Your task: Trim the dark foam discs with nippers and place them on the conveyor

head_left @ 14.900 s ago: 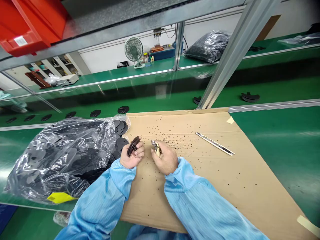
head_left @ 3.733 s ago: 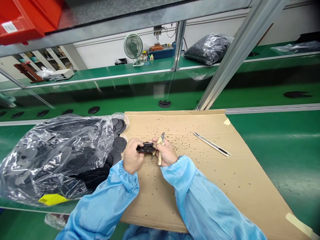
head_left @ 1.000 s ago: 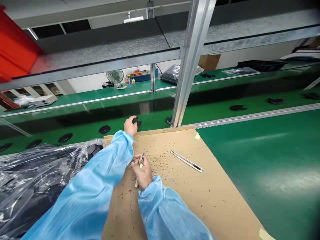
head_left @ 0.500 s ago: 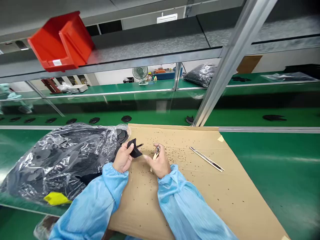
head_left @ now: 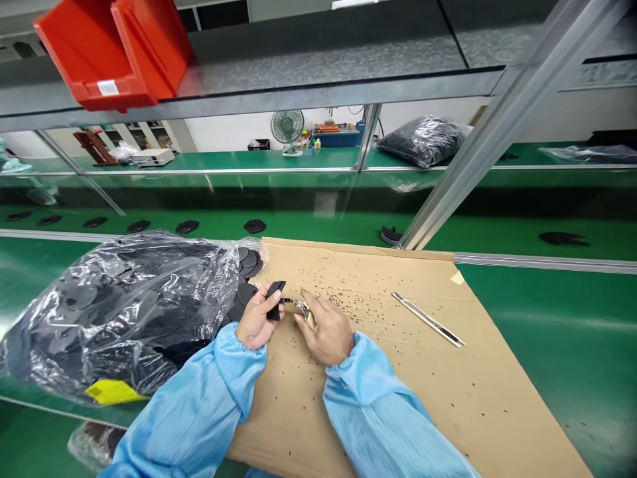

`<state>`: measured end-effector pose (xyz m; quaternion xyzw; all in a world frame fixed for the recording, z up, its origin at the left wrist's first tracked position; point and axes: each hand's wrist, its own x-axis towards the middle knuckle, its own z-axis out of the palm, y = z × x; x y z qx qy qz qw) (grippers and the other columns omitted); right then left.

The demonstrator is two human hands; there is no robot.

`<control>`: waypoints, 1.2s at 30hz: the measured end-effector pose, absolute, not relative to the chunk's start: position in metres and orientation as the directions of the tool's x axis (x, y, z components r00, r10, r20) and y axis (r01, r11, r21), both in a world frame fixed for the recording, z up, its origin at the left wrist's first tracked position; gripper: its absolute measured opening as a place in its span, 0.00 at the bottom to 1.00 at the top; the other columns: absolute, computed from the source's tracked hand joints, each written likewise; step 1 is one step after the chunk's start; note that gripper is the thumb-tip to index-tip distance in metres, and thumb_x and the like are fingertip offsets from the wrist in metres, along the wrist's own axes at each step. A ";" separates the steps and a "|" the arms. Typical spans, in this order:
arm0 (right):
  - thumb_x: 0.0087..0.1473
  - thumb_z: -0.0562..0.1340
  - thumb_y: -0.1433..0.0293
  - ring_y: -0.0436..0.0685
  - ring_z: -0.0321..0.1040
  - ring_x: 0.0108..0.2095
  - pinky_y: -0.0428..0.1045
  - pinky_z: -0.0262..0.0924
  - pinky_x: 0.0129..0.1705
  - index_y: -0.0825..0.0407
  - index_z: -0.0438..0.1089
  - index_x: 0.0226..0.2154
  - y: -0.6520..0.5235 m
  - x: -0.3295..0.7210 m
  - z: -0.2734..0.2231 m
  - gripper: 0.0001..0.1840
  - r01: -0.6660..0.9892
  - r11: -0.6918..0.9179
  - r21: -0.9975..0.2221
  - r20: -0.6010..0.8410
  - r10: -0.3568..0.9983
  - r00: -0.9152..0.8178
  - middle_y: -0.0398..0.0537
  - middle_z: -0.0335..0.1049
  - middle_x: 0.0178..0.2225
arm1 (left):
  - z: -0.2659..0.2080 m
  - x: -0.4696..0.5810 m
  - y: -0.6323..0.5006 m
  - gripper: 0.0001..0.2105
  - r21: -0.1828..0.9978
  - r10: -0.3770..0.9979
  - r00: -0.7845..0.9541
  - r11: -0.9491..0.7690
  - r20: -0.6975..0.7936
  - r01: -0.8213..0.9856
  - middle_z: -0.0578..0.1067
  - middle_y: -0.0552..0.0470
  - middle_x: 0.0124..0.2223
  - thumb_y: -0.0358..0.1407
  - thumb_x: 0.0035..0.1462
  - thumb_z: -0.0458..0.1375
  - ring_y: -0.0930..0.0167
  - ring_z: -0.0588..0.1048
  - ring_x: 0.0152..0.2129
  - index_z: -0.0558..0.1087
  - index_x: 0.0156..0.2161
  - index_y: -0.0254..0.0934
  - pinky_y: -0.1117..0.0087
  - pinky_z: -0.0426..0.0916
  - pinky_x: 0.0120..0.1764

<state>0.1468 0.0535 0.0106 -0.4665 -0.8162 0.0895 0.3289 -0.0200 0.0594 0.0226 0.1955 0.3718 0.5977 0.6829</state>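
The left hand (head_left: 256,320) pinches a black piece (head_left: 274,302) between thumb and fingers, up over the big brown cardboard (head_left: 398,392). A thin bit sticks out of the piece toward the right hand (head_left: 329,330). That hand has its fingers wrapped around small pliers (head_left: 305,312). The pliers' tip is just beside the thin bit; it may be touching, but it is too small to tell. A thin knife (head_left: 428,318) lies on the cardboard, right of the hands.

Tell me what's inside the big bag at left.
Dark discs show at the open end of the bag, near the left hand, and more through its side. Whatever's deeper is covered.
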 end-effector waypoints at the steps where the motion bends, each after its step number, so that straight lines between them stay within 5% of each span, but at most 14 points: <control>1: 0.59 0.54 0.61 0.64 0.67 0.38 0.57 0.59 0.42 0.54 0.61 0.56 0.053 0.147 0.010 0.25 0.706 0.546 -0.452 0.447 0.823 -0.350 0.56 0.71 0.39 | 0.023 -0.020 0.059 0.21 0.707 0.960 0.010 0.213 -0.281 -0.674 0.69 0.56 0.29 0.32 0.38 0.70 0.80 0.67 0.20 0.70 0.39 0.36 0.79 0.62 0.22; 21: 0.55 0.55 0.70 0.60 0.68 0.40 0.52 0.61 0.43 0.53 0.64 0.53 0.052 0.148 0.009 0.21 0.732 0.541 -0.414 0.399 0.831 -0.389 0.51 0.73 0.41 | 0.027 -0.020 0.056 0.22 0.716 0.960 0.022 0.223 -0.278 -0.662 0.68 0.55 0.30 0.31 0.40 0.70 0.80 0.67 0.20 0.68 0.42 0.34 0.78 0.62 0.24; 29: 0.50 0.56 0.75 0.59 0.69 0.38 0.49 0.60 0.38 0.46 0.65 0.52 0.049 0.147 0.017 0.25 0.814 0.427 -0.393 0.258 0.901 -0.349 0.46 0.74 0.40 | 0.025 -0.018 0.055 0.22 0.765 0.971 -0.028 0.168 -0.236 -0.622 0.67 0.56 0.31 0.33 0.41 0.70 0.80 0.67 0.21 0.67 0.42 0.35 0.77 0.62 0.25; 36: 0.53 0.56 0.72 0.59 0.68 0.38 0.48 0.59 0.38 0.48 0.65 0.51 0.048 0.145 0.016 0.21 0.832 0.394 -0.390 0.241 0.916 -0.321 0.48 0.73 0.40 | 0.024 -0.017 0.056 0.23 0.785 0.976 -0.061 0.132 -0.211 -0.606 0.67 0.57 0.30 0.34 0.41 0.69 0.79 0.67 0.21 0.66 0.42 0.36 0.76 0.62 0.25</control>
